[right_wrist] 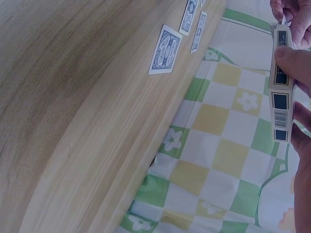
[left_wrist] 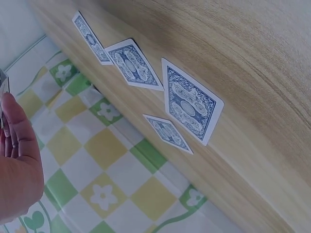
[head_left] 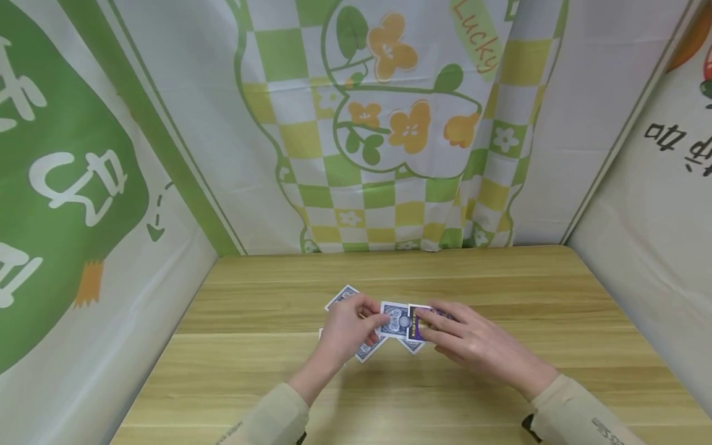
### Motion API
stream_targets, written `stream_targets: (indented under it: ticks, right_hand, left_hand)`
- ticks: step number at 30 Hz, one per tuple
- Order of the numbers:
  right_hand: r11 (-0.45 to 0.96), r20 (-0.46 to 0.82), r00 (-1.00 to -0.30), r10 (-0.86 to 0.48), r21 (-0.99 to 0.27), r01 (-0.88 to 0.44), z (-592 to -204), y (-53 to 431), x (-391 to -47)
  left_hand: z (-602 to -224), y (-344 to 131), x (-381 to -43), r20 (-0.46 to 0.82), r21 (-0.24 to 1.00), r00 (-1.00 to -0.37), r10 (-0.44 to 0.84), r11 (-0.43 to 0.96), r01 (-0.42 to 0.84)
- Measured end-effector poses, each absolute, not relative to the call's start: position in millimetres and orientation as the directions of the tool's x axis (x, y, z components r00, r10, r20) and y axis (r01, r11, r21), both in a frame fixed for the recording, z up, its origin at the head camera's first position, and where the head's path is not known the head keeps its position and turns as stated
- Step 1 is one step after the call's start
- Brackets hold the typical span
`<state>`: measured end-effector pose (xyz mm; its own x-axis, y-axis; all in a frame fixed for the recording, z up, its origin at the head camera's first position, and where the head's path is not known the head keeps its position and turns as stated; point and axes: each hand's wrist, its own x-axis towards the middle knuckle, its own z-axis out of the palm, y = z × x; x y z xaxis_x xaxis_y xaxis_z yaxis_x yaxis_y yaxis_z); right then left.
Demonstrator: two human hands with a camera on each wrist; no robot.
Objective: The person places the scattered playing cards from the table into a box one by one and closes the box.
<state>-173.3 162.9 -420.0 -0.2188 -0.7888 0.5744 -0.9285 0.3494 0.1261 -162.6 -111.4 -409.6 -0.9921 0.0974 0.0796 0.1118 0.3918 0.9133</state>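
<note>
The checkered cloth [head_left: 328,199] hangs behind the wooden table [head_left: 500,278], closing off its far side. 2 sleeved arms reach in over the table from the near edge, so both hands meet near its middle.

The right hand [head_left: 473,340] has its fingers and thumb clamped on a purple card box [right_wrist: 281,118], the thumb pressing a narrow side, likely to steady it. The box is held up off the table with 1 end toward the left hand [head_left: 347,327], presumably so those fingers can get at it. They pinch a blue-backed card [head_left: 396,319] by its outer end; its other end meets the box. Whether it is 1 card or several, I cannot tell.

Below, 4 loose cards [left_wrist: 193,102] lie on the table, patterned backs up, at loose angles close together, perhaps simply dropped there; I cannot tell whether any overlap.
</note>
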Motion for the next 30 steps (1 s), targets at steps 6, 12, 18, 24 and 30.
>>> stream_targets:
  ticks: [6, 12, 18, 24, 30]
  right_hand:
    - [0.347, 0.588, -0.202, -0.783, 0.143, -0.927, -419.6, 161.4, -172.8]
    - [0.350, 0.575, -0.210, -0.790, 0.143, -0.926, -419.3, 161.1, -172.5]
    - [0.335, 0.606, -0.176, -0.776, 0.159, -0.929, -419.1, 159.1, -173.3]
    - [0.330, 0.618, -0.163, -0.769, 0.165, -0.929, -418.3, 157.5, -173.4]
    - [0.333, 0.607, -0.178, -0.774, 0.151, -0.931, -417.4, 158.1, -171.7]
  left_hand:
    - [-409.2, -108.4, -159.0, 0.135, 0.871, -0.985, 0.108, 0.460, 0.170]
    - [-409.7, -107.3, -156.8, 0.220, 0.835, -0.968, 0.122, 0.489, 0.252]
    - [-409.6, -106.6, -156.0, 0.235, 0.815, -0.962, 0.135, 0.512, 0.271]
    - [-406.3, -104.6, -153.5, 0.167, 0.846, -0.978, 0.124, 0.491, 0.207]
    - [-406.7, -102.4, -152.4, 0.157, 0.852, -0.979, 0.131, 0.484, 0.201]
